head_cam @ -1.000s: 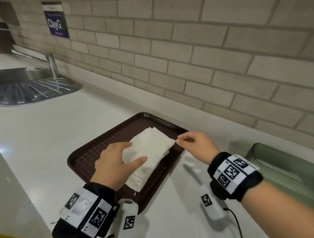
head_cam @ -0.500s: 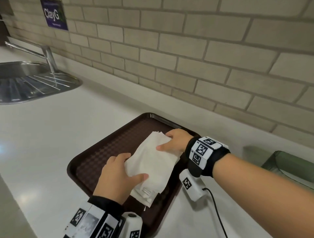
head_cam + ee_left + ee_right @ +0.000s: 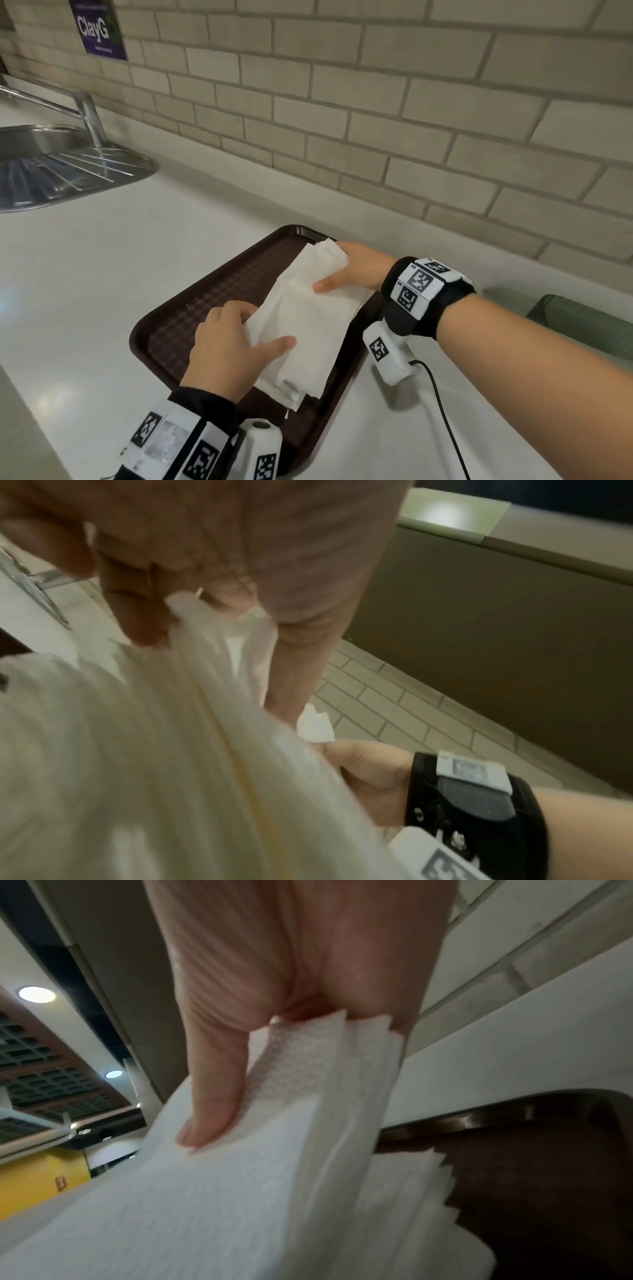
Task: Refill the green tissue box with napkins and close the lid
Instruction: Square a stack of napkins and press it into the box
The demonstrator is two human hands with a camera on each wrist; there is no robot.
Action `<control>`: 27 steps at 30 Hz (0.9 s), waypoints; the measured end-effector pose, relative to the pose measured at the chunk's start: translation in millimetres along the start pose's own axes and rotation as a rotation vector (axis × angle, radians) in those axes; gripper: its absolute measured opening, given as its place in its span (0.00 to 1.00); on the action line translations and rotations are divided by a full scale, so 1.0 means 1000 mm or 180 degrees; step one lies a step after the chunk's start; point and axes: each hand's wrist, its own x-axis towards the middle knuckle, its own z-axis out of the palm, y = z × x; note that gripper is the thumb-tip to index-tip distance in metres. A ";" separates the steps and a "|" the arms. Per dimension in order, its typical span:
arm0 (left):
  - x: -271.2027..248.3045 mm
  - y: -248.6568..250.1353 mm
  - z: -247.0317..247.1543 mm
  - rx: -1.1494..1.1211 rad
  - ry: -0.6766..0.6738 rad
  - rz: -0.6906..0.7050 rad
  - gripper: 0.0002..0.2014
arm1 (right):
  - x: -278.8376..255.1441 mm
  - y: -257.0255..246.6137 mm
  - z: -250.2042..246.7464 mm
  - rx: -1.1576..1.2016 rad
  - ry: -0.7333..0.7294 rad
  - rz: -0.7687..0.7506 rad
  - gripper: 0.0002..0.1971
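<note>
Holding the stack of napkins (image 3: 308,318) at both ends, I have it over the brown tray (image 3: 219,284) on the white surface (image 3: 113,274). My left hand (image 3: 229,349) grasps the near end, thumb across the top sheet and fingers tucked beneath. My right hand (image 3: 356,270) grasps the far end, thumb pressed flat on top. The head view alone shows the green tissue box (image 3: 582,325), at the right edge of the surface, well apart from the tray and only partly in frame; whether its lid is up I cannot tell. It also shows the sink (image 3: 51,164) at far left, below the brick wall (image 3: 342,102). The right wrist view shows what the head view hides: the layered edges of the sheets, and more sheets under the lifted bundle, above the tray floor. The left wrist view is blurred, showing my fingers (image 3: 137,610) curled beneath the stack's end.
</note>
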 end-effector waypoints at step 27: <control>-0.089 0.107 0.107 -0.1455 -0.1926 0.1283 0.36 | -0.311 0.130 0.023 0.2672 0.1825 0.0377 0.31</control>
